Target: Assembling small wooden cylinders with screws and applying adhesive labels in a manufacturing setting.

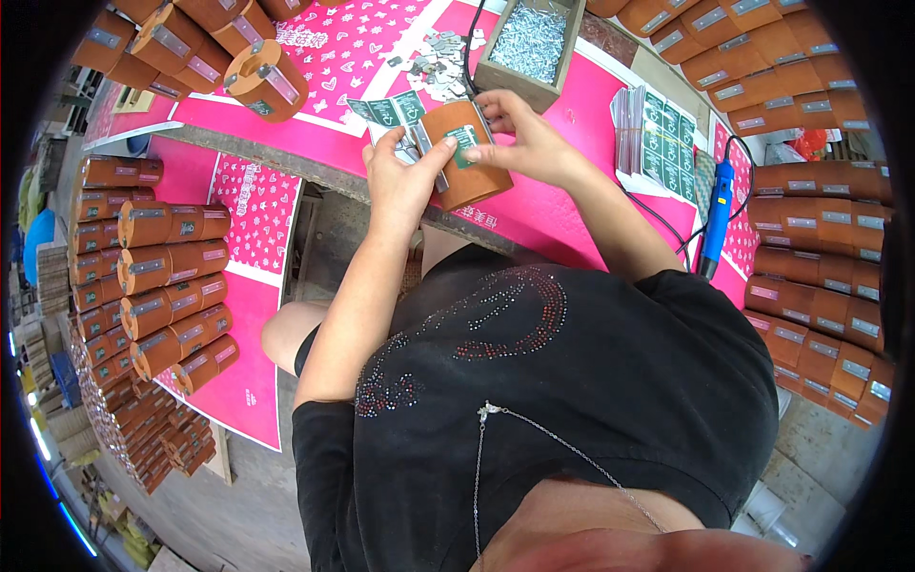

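Leftmost, a stack of brown cylinders lies on its sides w/ metal strips facing out, prob. so finished ones stay sorted and easy to count. Up top-left, more cylinders are piled on the pink worktop, one showing its open end.

Moving in: the left hand comes up from the lower edge, fingers curled around the near side of the brown cylinder, thumb pressed on a metal strip running across its face. Looks like it's pinning the strip flat while steadying the piece against the worktop edge. A small green label sits on the cylinder, just by the thumb tip. A few loose green labels lie right behind, touching-close, so they're in easy reach.

The right hand grips the far/right side of the same cylinder, fingers bent over its top rim; both hands are closed on it, cylinder tilted toward the person, held above the worktop's front edge.

Behind: a scatter of small metal plates and a wooden box of screws, near the work. Further right, banded packs of green labels, then a blue power screwdriver lying w/ its cord trailing, parked w/in the right hand's reach. Far right, rows of more brown cylinders stacked tight.
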The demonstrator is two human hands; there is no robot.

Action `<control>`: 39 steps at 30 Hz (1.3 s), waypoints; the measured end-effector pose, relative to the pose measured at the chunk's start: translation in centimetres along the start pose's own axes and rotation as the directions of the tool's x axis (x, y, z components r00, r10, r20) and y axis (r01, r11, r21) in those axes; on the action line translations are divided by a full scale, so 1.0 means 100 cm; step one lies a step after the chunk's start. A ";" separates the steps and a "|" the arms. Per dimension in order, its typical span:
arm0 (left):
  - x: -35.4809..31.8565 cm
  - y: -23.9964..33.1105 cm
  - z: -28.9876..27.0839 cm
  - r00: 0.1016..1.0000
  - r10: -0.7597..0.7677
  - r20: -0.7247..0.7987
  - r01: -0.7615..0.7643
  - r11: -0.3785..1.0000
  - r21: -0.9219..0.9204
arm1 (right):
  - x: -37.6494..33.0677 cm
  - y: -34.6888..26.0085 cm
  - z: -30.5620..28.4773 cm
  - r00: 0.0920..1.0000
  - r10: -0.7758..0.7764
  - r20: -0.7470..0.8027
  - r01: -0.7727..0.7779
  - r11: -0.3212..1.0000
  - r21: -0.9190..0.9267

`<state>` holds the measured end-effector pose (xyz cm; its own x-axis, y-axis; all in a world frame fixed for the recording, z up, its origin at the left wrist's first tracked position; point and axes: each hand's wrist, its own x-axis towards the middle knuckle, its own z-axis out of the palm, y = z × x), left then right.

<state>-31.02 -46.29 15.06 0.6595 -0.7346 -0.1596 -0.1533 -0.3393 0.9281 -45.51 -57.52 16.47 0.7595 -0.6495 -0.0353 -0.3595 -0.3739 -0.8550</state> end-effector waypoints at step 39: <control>-0.009 -0.071 -0.031 0.953 0.279 -0.117 -0.285 0.958 -0.039 | 0.247 -0.023 0.091 0.743 -0.523 -0.418 0.555 0.830 -0.051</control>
<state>-28.17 -41.40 9.67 0.6722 -0.7259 0.1460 -0.3061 -0.0929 0.9475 -20.93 -66.68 12.87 0.5252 -0.5640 0.6372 0.0955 -0.7050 -0.7027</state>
